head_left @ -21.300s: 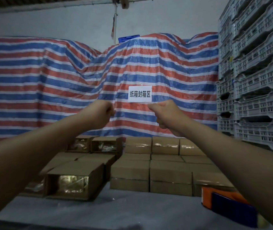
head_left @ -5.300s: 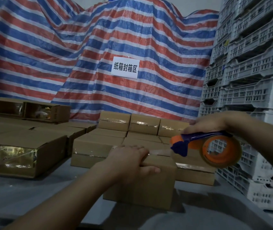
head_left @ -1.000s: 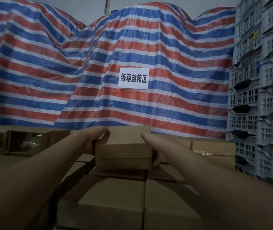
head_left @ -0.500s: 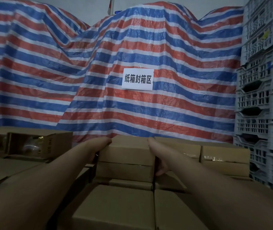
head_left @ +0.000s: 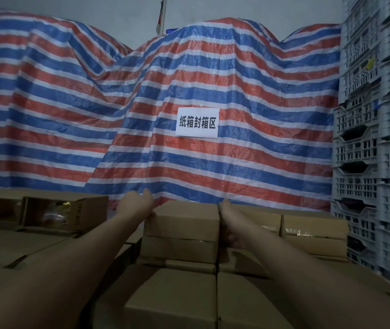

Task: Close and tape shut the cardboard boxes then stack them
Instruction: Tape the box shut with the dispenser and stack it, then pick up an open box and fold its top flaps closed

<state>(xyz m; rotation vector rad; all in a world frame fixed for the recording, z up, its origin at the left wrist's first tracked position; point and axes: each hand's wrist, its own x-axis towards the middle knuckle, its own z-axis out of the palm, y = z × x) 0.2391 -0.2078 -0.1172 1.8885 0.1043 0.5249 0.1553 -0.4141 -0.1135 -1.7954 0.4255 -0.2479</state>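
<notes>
A closed cardboard box [head_left: 181, 218] sits on top of another taped box [head_left: 178, 249] in the stack at the centre. My left hand [head_left: 137, 205] holds the top box at its far left corner, thumb raised above the lid. My right hand [head_left: 230, 227] grips its right side, thumb at the top edge and fingers down in the gap beside the neighbouring box [head_left: 313, 230]. More closed boxes [head_left: 172, 302] fill the foreground under my forearms. No tape dispenser is in view.
Boxes with open ends [head_left: 64, 216] showing clear plastic lie at the left. A red, white and blue striped tarp [head_left: 213, 79] with a white paper sign [head_left: 197, 123] hangs behind. Grey plastic crates [head_left: 376, 143] are piled high at the right.
Since a second ago the box between my hands has come down from mid-air and now rests on the stacked box. Both hands stay at its sides.
</notes>
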